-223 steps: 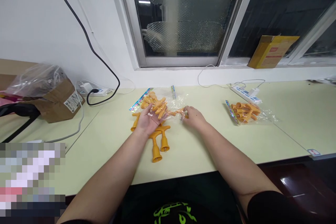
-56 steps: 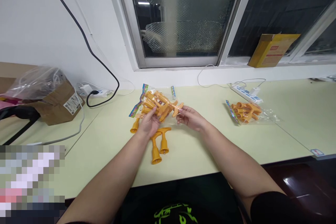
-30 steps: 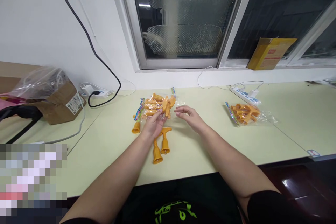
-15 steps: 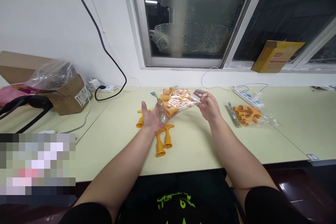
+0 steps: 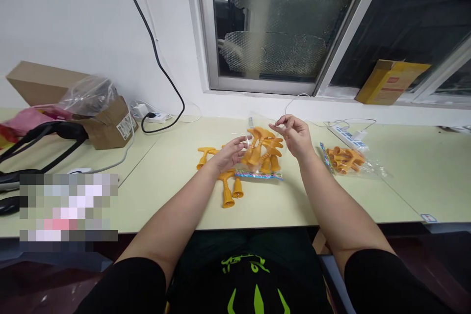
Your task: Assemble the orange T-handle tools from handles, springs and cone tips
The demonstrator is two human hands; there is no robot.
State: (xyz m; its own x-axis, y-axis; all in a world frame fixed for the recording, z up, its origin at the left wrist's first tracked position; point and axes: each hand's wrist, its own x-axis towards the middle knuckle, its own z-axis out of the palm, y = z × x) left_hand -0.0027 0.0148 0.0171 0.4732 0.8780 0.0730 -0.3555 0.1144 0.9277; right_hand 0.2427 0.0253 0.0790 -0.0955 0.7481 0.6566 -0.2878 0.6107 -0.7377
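Note:
A clear bag (image 5: 263, 152) of orange T-handled pieces stands with its colourful printed strip at the bottom. My left hand (image 5: 231, 154) is at the bag's left side, fingers loosely bent and apart, their tips against the film. At the upper right of the bag, my right hand (image 5: 297, 137) has its thumb and fingers pinched together on the thin clear film. Several loose orange pieces (image 5: 227, 191) lie on the table below and left of my left hand, partly hidden by it. Another filled bag (image 5: 345, 159) lies to the right of my right hand.
A cardboard box (image 5: 106, 125) with plastic bags and a black frame (image 5: 55, 130) are at the left. Power strips (image 5: 348, 136) (image 5: 156, 117) with cables lie along the wall. A yellow carton (image 5: 392, 82) leans on the window.
The held bag has turned, its printed strip swinging from the left side to the bottom. My left hand has come out from under it to its left side. The view has shifted slightly.

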